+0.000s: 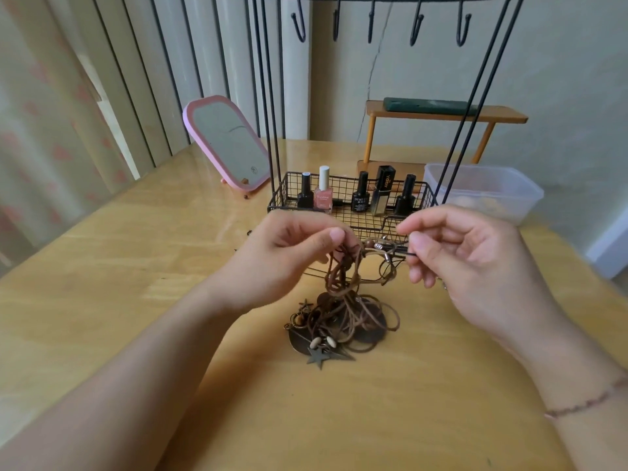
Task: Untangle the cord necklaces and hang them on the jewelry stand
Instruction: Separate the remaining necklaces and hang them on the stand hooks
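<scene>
A tangle of brown cord necklaces (343, 317) with beads, discs and a star pendant lies partly on the wooden table (136, 266), partly lifted. My left hand (292, 253) pinches a bunch of cords at the top of the tangle. My right hand (458, 253) pinches a thin cord end by a small metal clasp, stretched between both hands. Behind them stands the black wire jewelry stand (272, 96), its row of empty hooks (370, 25) at the top of the view and its basket base (356, 215) just beyond my hands.
Several nail polish bottles (323, 195) stand in the stand's basket. A pink-framed mirror (227, 144) leans at the back left. A clear plastic box (486, 192) sits at the back right, with an orange wooden shelf (441, 113) behind it.
</scene>
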### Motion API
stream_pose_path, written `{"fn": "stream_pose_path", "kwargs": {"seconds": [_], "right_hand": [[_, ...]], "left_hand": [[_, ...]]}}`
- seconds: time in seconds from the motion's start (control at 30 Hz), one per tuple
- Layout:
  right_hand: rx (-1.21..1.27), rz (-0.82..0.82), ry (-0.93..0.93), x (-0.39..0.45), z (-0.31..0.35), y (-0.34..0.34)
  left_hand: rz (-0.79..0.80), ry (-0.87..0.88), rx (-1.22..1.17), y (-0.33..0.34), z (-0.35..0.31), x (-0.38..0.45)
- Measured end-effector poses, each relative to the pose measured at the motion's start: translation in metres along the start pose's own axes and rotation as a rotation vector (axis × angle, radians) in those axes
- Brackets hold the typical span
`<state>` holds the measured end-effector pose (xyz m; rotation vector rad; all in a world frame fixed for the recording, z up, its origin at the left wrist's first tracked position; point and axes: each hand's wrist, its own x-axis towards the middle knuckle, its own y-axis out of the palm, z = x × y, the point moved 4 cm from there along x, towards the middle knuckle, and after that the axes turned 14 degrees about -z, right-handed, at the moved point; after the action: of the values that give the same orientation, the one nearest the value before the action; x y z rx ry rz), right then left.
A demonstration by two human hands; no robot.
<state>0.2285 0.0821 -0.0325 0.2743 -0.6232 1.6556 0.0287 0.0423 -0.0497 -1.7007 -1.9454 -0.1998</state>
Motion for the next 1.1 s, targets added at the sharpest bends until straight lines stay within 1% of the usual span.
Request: {"fn": "stream_pose_path", "kwargs": {"seconds": [0.1,0.17,0.23,0.3,0.37,0.43,0.5,0.57,0.6,0.67,0.73,0.8,0.87,0.97,1.0,1.03,1.07,1.1], "right_hand": [[-0.121,-0.019,-0.077,-0.001,-0.003,0.000],[-0.113,-0.018,-0.089,-0.002,-0.002,0.001],[-0.007,-0.012,-0.053,-0.003,0.002,0.001],[0.120,-0.016,0.001,-0.002,0.006,0.001],[0.235,-0.005,0.050,-0.003,0.010,0.003],[0.302,0.030,0.075,-0.005,0.013,0.006],[0.315,0.057,0.080,-0.007,0.014,0.009],[0.266,0.007,0.077,-0.006,0.008,0.007],[0.195,-0.054,0.055,-0.005,0.004,0.004],[-0.028,-0.187,-0.057,-0.003,-0.001,-0.001],[-0.157,-0.231,-0.177,-0.004,0.002,-0.002],[-0.137,-0.149,-0.191,-0.008,0.004,0.003],[-0.121,0.002,-0.130,-0.013,0.004,0.012],[-0.246,0.241,-0.036,-0.022,-0.004,0.025],[-0.310,0.281,-0.038,-0.024,-0.006,0.027],[-0.345,0.276,-0.053,-0.025,-0.007,0.028],[-0.335,0.229,-0.075,-0.025,-0.005,0.028],[-0.297,0.147,-0.100,-0.024,-0.003,0.027]], "left_hand": [[-0.014,-0.140,-0.260,-0.001,0.001,0.001],[-0.056,-0.228,-0.362,0.001,0.005,0.002],[-0.072,-0.260,-0.366,0.005,0.008,0.001],[-0.019,-0.244,-0.309,0.010,0.009,-0.001],[0.052,-0.244,-0.315,0.017,0.008,-0.004],[0.105,-0.251,-0.309,0.023,0.007,-0.006],[0.131,-0.222,-0.266,0.027,0.004,-0.008],[0.121,-0.219,-0.252,0.027,0.002,-0.008],[0.108,-0.225,-0.260,0.026,0.002,-0.007],[0.081,-0.236,-0.273,0.025,0.004,-0.006],[0.061,-0.230,-0.291,0.025,0.004,-0.006],[0.023,-0.210,-0.350,0.024,0.001,-0.005],[-0.029,-0.187,-0.441,0.019,-0.002,-0.002],[-0.090,-0.154,-0.575,0.008,-0.009,0.001],[-0.109,-0.153,-0.617,0.005,-0.011,0.002],[-0.130,-0.152,-0.655,0.002,-0.012,0.003],[-0.155,-0.151,-0.687,0.000,-0.013,0.003],[-0.176,-0.150,-0.720,-0.001,-0.014,0.003]]}}
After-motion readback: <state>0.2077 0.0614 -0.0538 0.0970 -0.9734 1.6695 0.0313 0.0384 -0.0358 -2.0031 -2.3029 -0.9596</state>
